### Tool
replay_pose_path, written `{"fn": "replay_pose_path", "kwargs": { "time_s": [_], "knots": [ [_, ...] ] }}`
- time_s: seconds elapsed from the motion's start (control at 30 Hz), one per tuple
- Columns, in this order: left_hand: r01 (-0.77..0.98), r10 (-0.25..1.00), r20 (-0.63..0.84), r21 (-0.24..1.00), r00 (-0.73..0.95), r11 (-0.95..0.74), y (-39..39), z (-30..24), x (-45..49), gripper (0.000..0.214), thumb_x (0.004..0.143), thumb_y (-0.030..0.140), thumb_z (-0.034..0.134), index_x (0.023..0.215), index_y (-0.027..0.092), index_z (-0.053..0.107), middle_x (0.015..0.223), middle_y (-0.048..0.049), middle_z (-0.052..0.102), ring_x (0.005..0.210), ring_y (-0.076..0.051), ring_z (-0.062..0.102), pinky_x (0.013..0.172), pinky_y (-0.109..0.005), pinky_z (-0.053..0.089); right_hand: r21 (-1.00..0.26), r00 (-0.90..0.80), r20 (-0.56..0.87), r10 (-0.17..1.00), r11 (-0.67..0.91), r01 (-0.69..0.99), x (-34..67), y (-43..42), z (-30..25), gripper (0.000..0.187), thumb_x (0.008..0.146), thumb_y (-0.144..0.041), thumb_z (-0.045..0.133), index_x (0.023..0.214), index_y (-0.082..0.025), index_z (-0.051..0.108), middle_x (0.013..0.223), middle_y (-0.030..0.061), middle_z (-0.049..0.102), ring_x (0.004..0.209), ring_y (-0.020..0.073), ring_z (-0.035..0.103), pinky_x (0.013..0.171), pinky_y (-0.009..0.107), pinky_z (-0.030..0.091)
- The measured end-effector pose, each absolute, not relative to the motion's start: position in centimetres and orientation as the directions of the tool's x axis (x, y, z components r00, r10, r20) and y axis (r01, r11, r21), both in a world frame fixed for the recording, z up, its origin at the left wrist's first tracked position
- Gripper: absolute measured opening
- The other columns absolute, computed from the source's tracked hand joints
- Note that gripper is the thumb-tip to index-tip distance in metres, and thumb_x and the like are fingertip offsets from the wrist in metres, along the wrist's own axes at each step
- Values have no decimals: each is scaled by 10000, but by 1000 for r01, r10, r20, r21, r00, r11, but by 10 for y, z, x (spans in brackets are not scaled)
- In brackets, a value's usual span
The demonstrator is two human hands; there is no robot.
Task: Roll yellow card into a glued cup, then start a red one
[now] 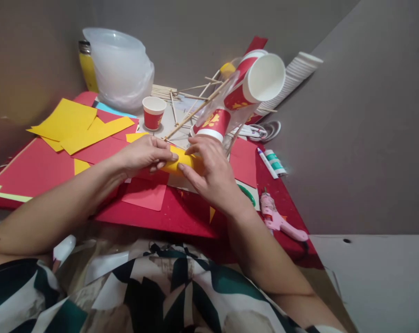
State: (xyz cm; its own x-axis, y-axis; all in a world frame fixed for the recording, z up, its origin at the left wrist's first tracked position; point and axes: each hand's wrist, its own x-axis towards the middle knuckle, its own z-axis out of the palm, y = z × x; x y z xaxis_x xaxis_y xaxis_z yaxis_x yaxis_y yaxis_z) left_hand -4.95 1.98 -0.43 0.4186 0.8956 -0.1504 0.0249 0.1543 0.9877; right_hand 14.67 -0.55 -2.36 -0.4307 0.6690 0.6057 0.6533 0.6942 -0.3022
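Both hands meet over a rolled yellow paper piece (179, 162) near the middle of the red work surface (167, 215). My left hand (145, 154) lies on its left end with fingers curled round it. My right hand (209, 171) grips the right end, thumb and fingers pinching the roll. Just behind the hands stands a structure of red-and-white paper cups (242, 92) joined by wooden sticks (191, 115).
Yellow (67, 121) and red paper sheets lie at the left. A small red cup (154, 112) and a white plastic bag (121, 69) sit at the back. A stack of white cups (295, 74), a glue stick (270, 163) and a pink glue gun (278, 219) are at the right.
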Motion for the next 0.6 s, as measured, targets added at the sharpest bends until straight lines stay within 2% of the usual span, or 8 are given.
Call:
{"fn": "replay_pose_path", "kwargs": {
  "time_s": [0.23,0.43,0.6],
  "knots": [
    [36,902,-163,986,400,162,14,-6,-40,376,757,106,672,405,134,544,344,-8,466,287,-31,364,334,-148,228,-362,-431,551,714,671,648,156,-8,-24,163,888,-334,635,975,-231,544,1248,160,646,1213,316,570,1037,521,442],
    [50,898,-245,969,365,244,17,-10,-37,386,763,128,698,415,136,533,351,-11,470,282,-36,361,328,-155,224,-437,-410,523,747,648,624,158,-3,-31,23,915,-237,543,938,-235,546,1239,123,653,1215,284,566,1051,503,430],
    [96,905,-252,968,343,233,18,-9,-35,457,847,178,603,400,136,516,338,-34,471,282,-50,365,336,-165,248,-493,-405,505,762,640,590,160,0,-30,46,927,-222,526,889,-236,549,1250,97,660,1210,264,576,1041,482,450]
  ]
}}
